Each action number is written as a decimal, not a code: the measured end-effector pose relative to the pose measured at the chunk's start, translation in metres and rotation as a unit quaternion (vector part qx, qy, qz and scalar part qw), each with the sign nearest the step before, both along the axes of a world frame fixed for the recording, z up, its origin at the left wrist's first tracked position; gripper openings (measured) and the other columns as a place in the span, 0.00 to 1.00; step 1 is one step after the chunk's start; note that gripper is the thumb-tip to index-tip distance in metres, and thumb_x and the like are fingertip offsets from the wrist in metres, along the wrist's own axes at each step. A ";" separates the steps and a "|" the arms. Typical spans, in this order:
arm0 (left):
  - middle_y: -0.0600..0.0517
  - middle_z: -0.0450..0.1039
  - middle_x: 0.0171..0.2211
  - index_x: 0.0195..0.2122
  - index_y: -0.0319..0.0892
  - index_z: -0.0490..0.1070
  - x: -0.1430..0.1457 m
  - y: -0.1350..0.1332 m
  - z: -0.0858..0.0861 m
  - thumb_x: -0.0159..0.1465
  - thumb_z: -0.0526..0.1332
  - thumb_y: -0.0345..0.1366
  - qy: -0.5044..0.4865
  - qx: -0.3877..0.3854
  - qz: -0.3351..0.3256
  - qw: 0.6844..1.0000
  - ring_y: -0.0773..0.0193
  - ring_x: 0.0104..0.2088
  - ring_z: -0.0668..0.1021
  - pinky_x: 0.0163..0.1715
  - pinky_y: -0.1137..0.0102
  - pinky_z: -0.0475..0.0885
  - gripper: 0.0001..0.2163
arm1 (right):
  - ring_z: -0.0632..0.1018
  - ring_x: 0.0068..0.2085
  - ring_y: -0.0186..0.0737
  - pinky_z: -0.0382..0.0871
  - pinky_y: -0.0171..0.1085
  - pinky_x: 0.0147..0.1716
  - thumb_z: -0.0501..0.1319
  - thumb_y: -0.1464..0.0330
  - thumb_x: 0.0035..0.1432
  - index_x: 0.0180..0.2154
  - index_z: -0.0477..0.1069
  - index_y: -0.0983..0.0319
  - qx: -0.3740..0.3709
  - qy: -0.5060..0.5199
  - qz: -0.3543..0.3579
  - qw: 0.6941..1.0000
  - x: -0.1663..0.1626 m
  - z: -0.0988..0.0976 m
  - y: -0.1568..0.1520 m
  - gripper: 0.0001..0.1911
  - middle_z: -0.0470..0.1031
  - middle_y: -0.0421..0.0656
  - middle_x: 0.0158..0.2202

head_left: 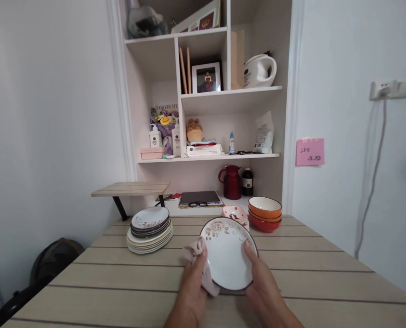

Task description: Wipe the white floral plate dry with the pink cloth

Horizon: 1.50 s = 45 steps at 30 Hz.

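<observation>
A white plate point(228, 255) with a dark rim and brown flower pattern is tilted up over the table, its face toward me. My right hand point(262, 278) grips its right edge, thumb on the face and fingers behind. At the left edge my left hand point(192, 282) is closed on a pale pink cloth point(210, 278), which is pressed against the plate's rim. Part of the cloth hangs below that hand. The fingers behind the plate are hidden.
A stack of plates point(150, 232) stands at left, by a small raised shelf point(131, 188). Behind the held plate are a pink patterned bowl point(235, 213) and stacked orange and red bowls point(265, 214). A red jug point(232, 183) and laptop point(199, 197) sit farther back.
</observation>
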State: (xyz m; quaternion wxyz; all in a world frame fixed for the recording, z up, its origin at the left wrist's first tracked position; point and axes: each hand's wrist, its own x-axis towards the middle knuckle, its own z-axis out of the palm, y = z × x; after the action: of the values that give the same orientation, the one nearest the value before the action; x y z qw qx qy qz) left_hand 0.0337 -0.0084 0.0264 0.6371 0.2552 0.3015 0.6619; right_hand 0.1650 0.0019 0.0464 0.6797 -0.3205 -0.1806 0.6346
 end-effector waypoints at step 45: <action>0.48 0.77 0.49 0.49 0.47 0.72 0.011 -0.009 0.010 0.48 0.75 0.39 -0.019 0.027 0.052 0.998 0.56 0.50 0.77 0.51 0.66 0.70 0.27 | 0.80 0.45 0.50 0.75 0.47 0.45 0.71 0.60 0.45 0.54 0.70 0.63 0.081 0.003 0.052 0.995 -0.003 0.015 -0.016 0.34 0.80 0.50 0.47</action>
State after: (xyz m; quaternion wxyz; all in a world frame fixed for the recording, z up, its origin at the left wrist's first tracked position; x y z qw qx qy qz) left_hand 0.0445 -0.0176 0.0359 0.6001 0.2435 0.2846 0.7069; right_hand 0.1623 -0.0138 0.0615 0.6702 -0.2524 -0.2454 0.6534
